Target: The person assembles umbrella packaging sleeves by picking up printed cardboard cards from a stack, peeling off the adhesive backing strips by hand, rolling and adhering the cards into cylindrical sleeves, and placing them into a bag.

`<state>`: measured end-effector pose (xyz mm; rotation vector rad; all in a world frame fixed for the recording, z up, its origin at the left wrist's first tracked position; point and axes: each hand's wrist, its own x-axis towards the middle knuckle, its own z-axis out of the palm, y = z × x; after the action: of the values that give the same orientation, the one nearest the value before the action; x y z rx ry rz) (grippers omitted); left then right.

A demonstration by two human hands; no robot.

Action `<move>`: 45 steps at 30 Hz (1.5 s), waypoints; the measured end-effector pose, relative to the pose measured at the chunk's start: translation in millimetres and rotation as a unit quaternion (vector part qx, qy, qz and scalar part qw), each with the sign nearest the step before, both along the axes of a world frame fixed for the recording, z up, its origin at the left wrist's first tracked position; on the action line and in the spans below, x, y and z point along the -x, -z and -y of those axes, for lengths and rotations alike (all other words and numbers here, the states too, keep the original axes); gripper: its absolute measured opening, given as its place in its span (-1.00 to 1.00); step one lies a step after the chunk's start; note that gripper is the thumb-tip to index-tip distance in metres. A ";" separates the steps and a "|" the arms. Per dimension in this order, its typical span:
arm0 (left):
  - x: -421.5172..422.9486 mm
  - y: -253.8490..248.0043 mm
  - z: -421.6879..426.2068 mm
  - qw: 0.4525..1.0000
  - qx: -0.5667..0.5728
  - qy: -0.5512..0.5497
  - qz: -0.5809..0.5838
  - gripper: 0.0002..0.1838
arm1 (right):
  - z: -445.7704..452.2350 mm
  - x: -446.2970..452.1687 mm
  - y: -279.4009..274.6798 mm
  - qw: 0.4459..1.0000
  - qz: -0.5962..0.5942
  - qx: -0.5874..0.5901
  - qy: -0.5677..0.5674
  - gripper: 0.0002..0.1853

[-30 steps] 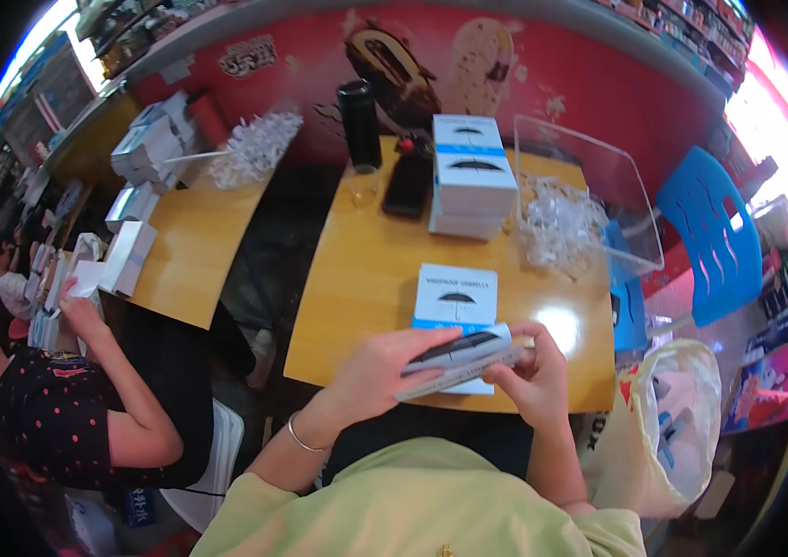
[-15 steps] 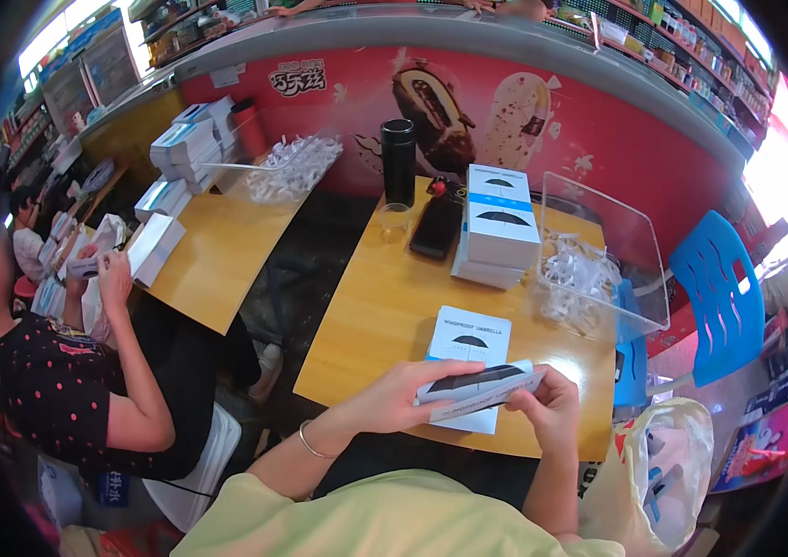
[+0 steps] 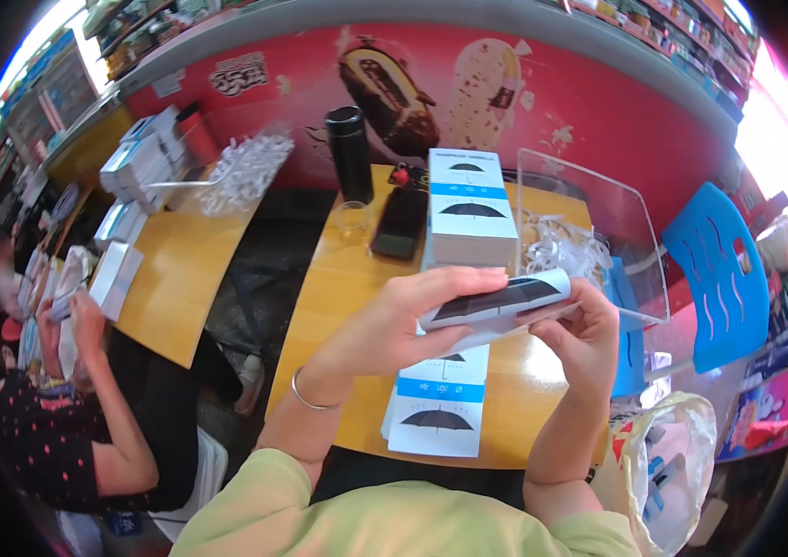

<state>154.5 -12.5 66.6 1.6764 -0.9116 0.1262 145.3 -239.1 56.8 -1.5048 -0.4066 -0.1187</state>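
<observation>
Between my hands, above the wooden table, is a bent printed card (image 3: 496,302) with a black umbrella picture on it. My left hand (image 3: 426,311) is closed on its left end, fingers along the top and thumb below. My right hand (image 3: 584,330) pinches its right end between thumb and fingers. Below them lies a stack of umbrella cards (image 3: 436,427) with a blue band, partly hidden by my left hand. A taller stack of the same cards (image 3: 473,223) stands behind my hands.
A clear bin (image 3: 658,278) with white curled strips (image 3: 561,246) stands at the right. A black bottle (image 3: 349,153), small clear cup (image 3: 353,223) and phone (image 3: 398,225) are at the back left. A co-worker (image 3: 59,436) sits left; a blue chair (image 3: 719,278) and plastic bag (image 3: 668,464) are right.
My hands have lifted the card up and away from me, toward the tall stack. More of the stack beneath shows. The camera view has shifted.
</observation>
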 end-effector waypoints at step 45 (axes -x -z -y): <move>-56.7 67.0 7.3 0.957 0.225 -0.170 -0.064 -0.74 | -13.3 -54.3 54.0 0.991 -0.023 -0.039 0.126 -0.69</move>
<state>211.2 -19.8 -0.4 1.3781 -0.4452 0.4227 199.6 -225.8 2.9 -1.4736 -0.1708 -0.2954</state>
